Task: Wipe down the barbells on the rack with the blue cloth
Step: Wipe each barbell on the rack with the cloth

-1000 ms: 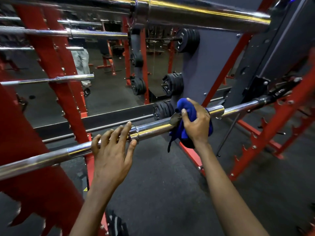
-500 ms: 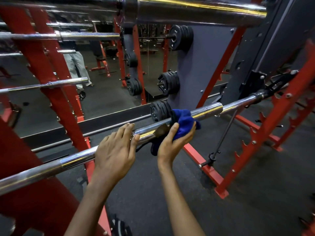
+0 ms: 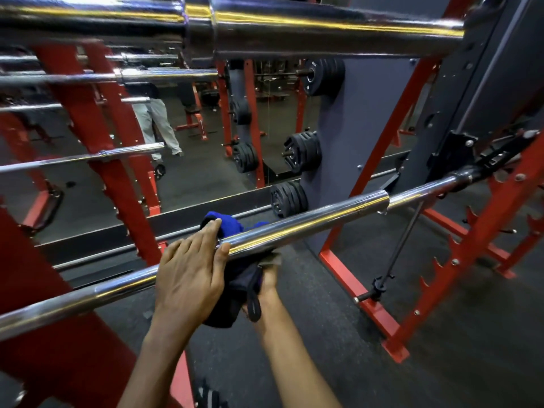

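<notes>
A chrome barbell (image 3: pixel 323 213) runs slantwise across the red rack, from lower left to upper right. The blue cloth (image 3: pixel 226 228) is wrapped round it near the collar, with a dark fold hanging below. My right hand (image 3: pixel 269 282) is under the bar and grips the cloth from below; the bar and cloth hide most of it. My left hand (image 3: pixel 188 275) rests on top of the bar just left of the cloth. Its fingertips touch the cloth's upper edge and the thumb lies against the bar.
A thicker barbell (image 3: pixel 323 28) crosses overhead close to the camera. Thinner bars (image 3: pixel 88 156) sit on the red uprights at left. Black weight plates (image 3: pixel 288 198) hang on pegs behind. A red toothed upright (image 3: pixel 471 248) stands at right. A mirror behind shows a person's legs (image 3: pixel 156 125).
My right hand has slid the cloth leftward down the sleeve until it meets my left hand, and shifted from over the bar to under it. The left hand stayed on the bar.
</notes>
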A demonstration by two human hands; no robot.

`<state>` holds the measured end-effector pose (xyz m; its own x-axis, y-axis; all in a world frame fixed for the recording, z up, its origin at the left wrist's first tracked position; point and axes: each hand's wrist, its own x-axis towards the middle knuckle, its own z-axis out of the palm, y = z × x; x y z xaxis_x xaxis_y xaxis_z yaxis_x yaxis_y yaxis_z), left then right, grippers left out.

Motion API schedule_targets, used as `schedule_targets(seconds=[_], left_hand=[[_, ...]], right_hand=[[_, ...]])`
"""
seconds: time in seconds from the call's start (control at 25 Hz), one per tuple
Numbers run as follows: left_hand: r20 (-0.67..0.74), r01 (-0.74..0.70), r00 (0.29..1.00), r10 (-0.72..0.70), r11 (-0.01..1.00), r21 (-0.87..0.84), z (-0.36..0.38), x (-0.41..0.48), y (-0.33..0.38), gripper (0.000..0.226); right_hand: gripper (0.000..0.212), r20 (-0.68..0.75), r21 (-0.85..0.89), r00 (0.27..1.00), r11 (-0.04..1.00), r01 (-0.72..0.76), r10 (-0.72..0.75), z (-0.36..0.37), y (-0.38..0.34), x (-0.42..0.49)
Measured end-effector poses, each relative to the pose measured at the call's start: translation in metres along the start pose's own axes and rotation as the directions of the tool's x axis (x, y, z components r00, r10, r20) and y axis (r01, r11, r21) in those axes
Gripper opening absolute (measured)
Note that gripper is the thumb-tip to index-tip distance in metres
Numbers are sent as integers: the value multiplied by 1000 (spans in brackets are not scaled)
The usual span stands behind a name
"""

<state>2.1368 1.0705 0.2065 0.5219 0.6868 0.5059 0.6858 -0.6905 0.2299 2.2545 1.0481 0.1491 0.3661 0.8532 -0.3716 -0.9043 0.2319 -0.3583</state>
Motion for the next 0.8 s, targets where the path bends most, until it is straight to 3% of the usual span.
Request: schedule_targets(seconds=[0.08, 0.2, 0.28, 0.36, 0.4, 0.48, 0.6, 0.72, 0.8], left_hand=[[48, 29, 998, -30, 999, 15, -1, -2, -1, 50], [61, 44, 997, -46, 998, 42, 0, -1, 3, 51], [102, 83, 991, -89, 995, 59, -2, -2, 9, 54], [183, 160, 967, -175, 983, 93, -4, 3, 20, 50], [224, 190, 950, -216, 973, 132, -3, 8, 26, 48], [264, 203, 933, -245, 963, 175, -1, 14, 34, 50], [268, 173, 941, -206, 975, 140, 6, 15, 34, 53], [178, 143, 968, -175, 973, 181, 12, 4, 35, 60], [136, 107, 981, -137, 973, 204, 15, 0, 41, 61]], right_hand=[[62, -52, 36, 997, 998, 51, -49, 3, -25, -2], [49, -239, 3, 940, 968, 251, -243, 0, -76, -18], [45, -326, -101, 833, 893, 439, -446, -9, -94, -15], [34, -312, -383, 647, 715, 585, -696, -23, -98, 3], [29, -229, -533, 540, 569, 627, -810, -25, -95, 4], [48, 79, -745, 393, 208, 633, -916, -32, -82, -1], [66, 538, -781, 366, -286, 556, -759, -44, -73, -9], [64, 778, -613, 311, -551, 566, -546, -52, -114, -8], [63, 788, -608, 284, -620, 495, -546, -55, -159, 2]])
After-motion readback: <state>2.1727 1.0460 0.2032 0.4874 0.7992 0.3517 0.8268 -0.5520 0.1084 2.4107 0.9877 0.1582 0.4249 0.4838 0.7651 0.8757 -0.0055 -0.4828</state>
